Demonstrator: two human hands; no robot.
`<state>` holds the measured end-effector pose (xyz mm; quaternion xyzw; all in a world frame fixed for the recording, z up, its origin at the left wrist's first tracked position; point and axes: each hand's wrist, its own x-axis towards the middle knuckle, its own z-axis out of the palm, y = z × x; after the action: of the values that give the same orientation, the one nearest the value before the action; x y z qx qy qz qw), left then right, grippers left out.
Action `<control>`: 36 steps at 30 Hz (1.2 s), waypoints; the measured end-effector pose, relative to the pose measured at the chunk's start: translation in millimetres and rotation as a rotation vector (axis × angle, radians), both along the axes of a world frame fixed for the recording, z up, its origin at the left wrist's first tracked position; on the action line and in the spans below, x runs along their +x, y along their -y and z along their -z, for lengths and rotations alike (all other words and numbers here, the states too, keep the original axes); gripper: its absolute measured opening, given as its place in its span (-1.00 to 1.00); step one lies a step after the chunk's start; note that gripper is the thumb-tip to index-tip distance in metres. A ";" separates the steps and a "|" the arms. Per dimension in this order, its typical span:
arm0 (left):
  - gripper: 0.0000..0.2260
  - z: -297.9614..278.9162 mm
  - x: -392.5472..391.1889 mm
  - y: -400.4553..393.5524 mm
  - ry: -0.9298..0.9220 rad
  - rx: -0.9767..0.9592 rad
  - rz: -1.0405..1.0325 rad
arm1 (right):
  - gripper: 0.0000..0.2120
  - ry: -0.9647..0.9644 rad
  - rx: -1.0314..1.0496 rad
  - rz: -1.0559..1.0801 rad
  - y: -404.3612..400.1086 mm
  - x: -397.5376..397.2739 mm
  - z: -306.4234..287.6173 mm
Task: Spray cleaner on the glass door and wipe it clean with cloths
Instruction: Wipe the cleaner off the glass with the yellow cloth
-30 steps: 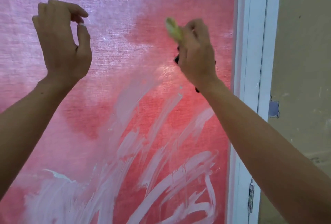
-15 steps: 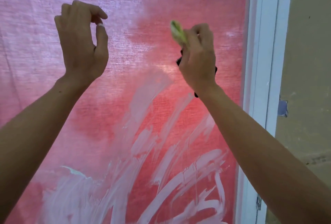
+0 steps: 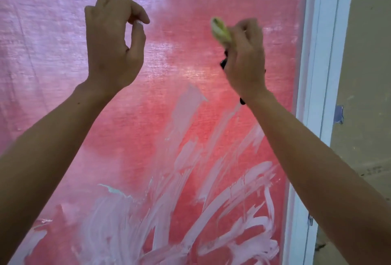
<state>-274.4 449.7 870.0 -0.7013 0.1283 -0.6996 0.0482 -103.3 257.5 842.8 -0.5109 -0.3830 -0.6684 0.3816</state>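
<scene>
Head view, both of my arms raised in front of the glass door (image 3: 190, 116). A red-pink woven fabric shows through the pane and fills most of the view. I take the door as my reference.

Right hand (image 3: 245, 57): up near the door's right edge, just left of the white door frame (image 3: 319, 74). Fingers curled tight round a yellow-green cloth (image 3: 221, 30), a wad of which pokes out above the thumb side. Something small and dark (image 3: 223, 63) shows at the palm and again below the wrist; I cannot tell what it is, possibly a strap or a tool handle.

Left hand (image 3: 114, 46): raised over the upper middle of the door. Fingers curled, thumb tip nearly meeting the forefinger in a ring. I see nothing held in it. Whether the fingertips touch the glass I cannot tell.

White smears of cleaner (image 3: 211, 211) streak the lower half of the door in fanning strokes, below both hands. The upper part near the hands looks hazy but unstreaked.

Right of the frame: a beige wall (image 3: 368, 74).
</scene>
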 end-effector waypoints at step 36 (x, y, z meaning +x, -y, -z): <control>-0.84 103.4 -84.7 -77.8 0.067 -0.038 -0.354 | -0.69 0.058 -0.188 -0.065 -68.0 -63.4 110.9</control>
<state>-359.1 527.5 766.6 -0.6900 -0.0121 -0.7054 0.1617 -166.7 325.5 731.9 -0.5122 -0.4712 -0.6312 0.3424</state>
